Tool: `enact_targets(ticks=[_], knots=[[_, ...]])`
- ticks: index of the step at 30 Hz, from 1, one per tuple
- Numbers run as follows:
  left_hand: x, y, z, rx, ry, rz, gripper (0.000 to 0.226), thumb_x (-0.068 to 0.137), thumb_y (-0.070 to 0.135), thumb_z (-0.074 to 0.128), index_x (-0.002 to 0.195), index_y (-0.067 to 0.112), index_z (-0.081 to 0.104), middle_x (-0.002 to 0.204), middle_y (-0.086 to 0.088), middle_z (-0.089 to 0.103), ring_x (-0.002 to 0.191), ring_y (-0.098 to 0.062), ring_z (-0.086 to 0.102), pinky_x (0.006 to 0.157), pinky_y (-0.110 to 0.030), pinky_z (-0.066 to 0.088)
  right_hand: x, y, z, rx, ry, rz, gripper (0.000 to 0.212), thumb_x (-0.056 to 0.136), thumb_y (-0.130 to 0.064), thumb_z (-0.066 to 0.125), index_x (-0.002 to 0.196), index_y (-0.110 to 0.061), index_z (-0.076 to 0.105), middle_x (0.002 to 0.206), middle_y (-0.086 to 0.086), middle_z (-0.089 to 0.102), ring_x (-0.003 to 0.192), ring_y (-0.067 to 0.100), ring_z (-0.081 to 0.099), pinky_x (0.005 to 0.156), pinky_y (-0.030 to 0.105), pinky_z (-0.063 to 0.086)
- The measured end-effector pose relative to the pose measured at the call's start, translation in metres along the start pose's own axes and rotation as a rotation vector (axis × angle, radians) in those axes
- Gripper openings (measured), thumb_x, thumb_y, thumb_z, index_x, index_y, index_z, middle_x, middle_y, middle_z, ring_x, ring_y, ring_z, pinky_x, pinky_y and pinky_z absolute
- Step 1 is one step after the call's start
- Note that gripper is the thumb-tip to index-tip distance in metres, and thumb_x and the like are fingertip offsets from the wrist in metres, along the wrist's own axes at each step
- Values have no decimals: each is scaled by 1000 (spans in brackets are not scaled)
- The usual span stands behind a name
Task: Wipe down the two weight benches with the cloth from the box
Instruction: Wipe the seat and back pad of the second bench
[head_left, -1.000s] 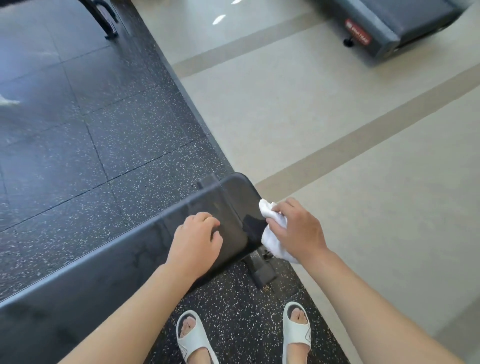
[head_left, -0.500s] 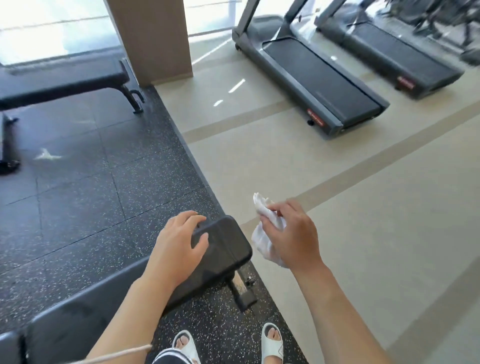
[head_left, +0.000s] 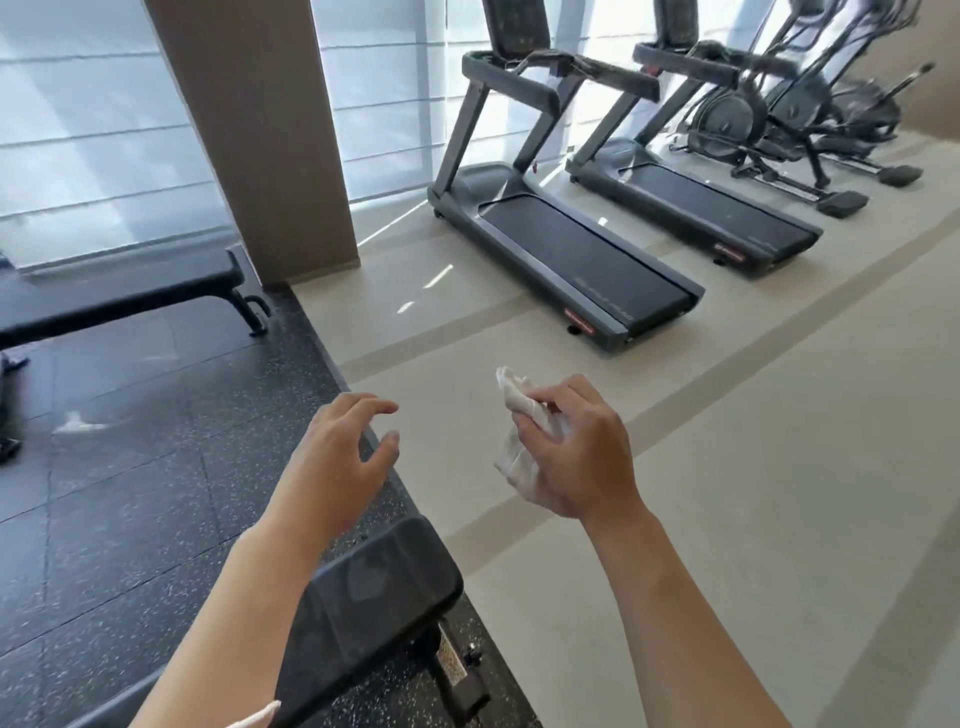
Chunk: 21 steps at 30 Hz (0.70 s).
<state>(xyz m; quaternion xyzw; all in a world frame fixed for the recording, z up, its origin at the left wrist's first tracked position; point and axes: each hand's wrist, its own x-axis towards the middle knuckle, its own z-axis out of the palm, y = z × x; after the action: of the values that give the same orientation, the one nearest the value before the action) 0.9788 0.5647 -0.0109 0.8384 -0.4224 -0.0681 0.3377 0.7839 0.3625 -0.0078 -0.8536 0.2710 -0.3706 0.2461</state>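
Each treadmill carries a small red label at the tail end of its deck, one on the near treadmill (head_left: 563, 260) and one on the far treadmill (head_left: 717, 213), but the lettering is too blurred to read; faint grey writing along the near one's side rail is equally illegible.

The person's right hand (head_left: 576, 452) is raised in front of them above the beige floor (head_left: 779, 493), back of the hand turned up, fingers curled round a crumpled white cloth (head_left: 514, 415). The thumb and forefinger pinch its upper fold, and the rest of it bunches out below the palm. The left hand (head_left: 337, 457) hangs in the air with its fingers loosely spread and slightly bent, holding nothing, above the edge where the speckled black rubber mat (head_left: 130, 519) meets the beige floor.

The near weight bench (head_left: 374, 587), black and padded, lies below the left forearm, its end toward the beige floor and its foot bracket showing beneath. The second weight bench (head_left: 119, 296) stands well apart at the far left by the window, beside a brown pillar (head_left: 260, 130). Exercise bikes (head_left: 779, 114) stand beyond the treadmills.
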Motion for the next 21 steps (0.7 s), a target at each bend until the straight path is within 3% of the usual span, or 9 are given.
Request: enact_targets(ticks=[11, 21], knots=[[-12, 49, 19, 54, 81, -24, 27, 101, 28, 62, 128, 25, 66, 133, 13, 58, 129, -12, 52, 110, -32, 39, 18, 52, -32, 92, -48, 25, 15, 93, -38, 76, 103, -27, 74, 98, -13, 62, 82, 7, 62, 74, 26, 54], [-91, 38, -32, 159, 220, -160, 30, 99, 26, 68, 129, 27, 67, 134, 15, 56, 129, -12, 51, 109, -31, 39, 11, -5, -10, 188, -184, -80, 17, 91, -33, 78, 103, -22, 75, 98, -10, 62, 81, 13, 64, 75, 37, 57]])
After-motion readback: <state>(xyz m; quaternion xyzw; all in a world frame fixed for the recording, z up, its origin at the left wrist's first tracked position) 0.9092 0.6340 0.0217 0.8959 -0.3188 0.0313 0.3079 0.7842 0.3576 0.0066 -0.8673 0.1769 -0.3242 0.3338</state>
